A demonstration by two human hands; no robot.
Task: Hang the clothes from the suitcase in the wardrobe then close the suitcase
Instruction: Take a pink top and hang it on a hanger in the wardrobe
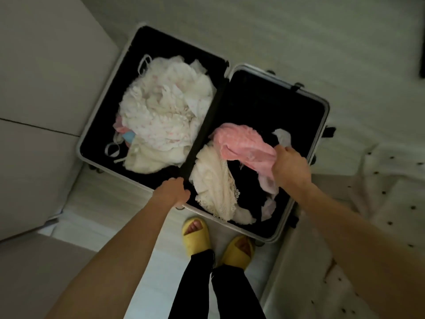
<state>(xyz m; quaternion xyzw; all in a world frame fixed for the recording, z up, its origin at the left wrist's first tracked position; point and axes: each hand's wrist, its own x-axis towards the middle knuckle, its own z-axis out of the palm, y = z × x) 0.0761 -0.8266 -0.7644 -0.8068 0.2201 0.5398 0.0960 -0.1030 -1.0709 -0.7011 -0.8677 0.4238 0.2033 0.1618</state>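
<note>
A pair of yellow slippers [196,238] is standing toes-forward on the pale floor [276,31], worn below black trousers [195,286]. A white cloth with dark dots [391,180] is lying rumpled at the right. A dark object [422,63] is showing at the upper right edge, too cropped to identify.

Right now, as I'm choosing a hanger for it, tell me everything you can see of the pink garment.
The pink garment is thin, soft-looking fabric with a faint dotted texture, crumpled rather than folded. It lies in the right half of the open suitcase, over the black lining, its lower left edge resting on a cream lace garment. The right hand has its right end in its grip, and a paler tail hangs below the hand. Its cut cannot be told.
</note>
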